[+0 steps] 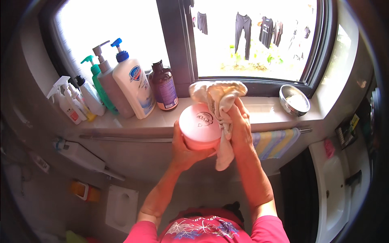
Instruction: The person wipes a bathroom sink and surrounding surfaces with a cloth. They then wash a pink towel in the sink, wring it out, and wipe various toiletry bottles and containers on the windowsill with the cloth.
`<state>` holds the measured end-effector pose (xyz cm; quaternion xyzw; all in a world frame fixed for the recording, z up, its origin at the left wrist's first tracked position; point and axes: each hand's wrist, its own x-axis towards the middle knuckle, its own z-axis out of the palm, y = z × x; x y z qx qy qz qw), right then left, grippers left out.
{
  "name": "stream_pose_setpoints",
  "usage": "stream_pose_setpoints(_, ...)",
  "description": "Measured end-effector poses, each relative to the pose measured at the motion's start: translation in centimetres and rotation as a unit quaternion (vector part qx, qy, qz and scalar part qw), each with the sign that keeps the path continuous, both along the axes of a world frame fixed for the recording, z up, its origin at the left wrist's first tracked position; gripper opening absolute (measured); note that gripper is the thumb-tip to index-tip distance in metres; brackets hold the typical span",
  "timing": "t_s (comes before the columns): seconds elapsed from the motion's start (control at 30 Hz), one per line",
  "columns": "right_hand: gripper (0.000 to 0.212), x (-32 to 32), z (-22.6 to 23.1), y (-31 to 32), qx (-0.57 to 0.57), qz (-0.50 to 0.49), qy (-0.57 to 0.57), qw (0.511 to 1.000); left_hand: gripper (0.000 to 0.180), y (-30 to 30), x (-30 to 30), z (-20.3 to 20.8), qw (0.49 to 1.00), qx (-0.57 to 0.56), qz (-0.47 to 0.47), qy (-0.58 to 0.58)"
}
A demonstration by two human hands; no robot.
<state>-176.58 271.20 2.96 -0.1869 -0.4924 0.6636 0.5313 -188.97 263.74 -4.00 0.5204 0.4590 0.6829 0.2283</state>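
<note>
A round pink tub (199,124) with a lid is held up in front of the windowsill. My left hand (187,150) wraps round its lower left side, the fingers curled under it. A cream-coloured cloth (221,97), bunched up, lies against the tub's right side. My right hand (240,123) is closed on this cloth and presses it near the tub; its fingertips are partly hidden by the folds. One end of the cloth hangs down beside the tub, and the upper part spreads over the sill's edge in view.
Several pump bottles stand on the sill's left, including a large white bottle (133,87) and a dark brown bottle (164,89). A metal bowl (294,100) sits at the right. Below, a striped towel (275,143) hangs on a rail (125,139). A white washbasin (330,194) is at the right.
</note>
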Motion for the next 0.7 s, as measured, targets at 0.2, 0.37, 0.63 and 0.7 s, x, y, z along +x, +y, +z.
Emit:
stream_pose_setpoints(0.2,0.028,-0.3,-0.6,2.2,-0.006,0.053,-0.100,0.994,0.092,-2.5,-0.3,-1.6,0.992,-0.006,-0.065,-0.109)
stream_pose_setpoints(0.37,0.026,-0.5,-4.0,-0.7,0.253,-0.107,-0.131,0.953,0.085,-3.9,-0.3,-1.3,0.989,0.008,-0.039,-0.140)
stream_pose_setpoints(0.63,0.028,2.1,-9.0,-7.5,0.185,-0.078,-0.121,0.972,0.093,-6.1,-0.7,-3.2,0.997,-0.034,0.042,-0.060)
stream_pose_setpoints(0.7,0.028,2.1,-9.1,-6.4,0.087,-0.032,-0.049,0.994,0.090,-7.0,-0.9,-4.1,1.000,-0.013,0.017,0.006)
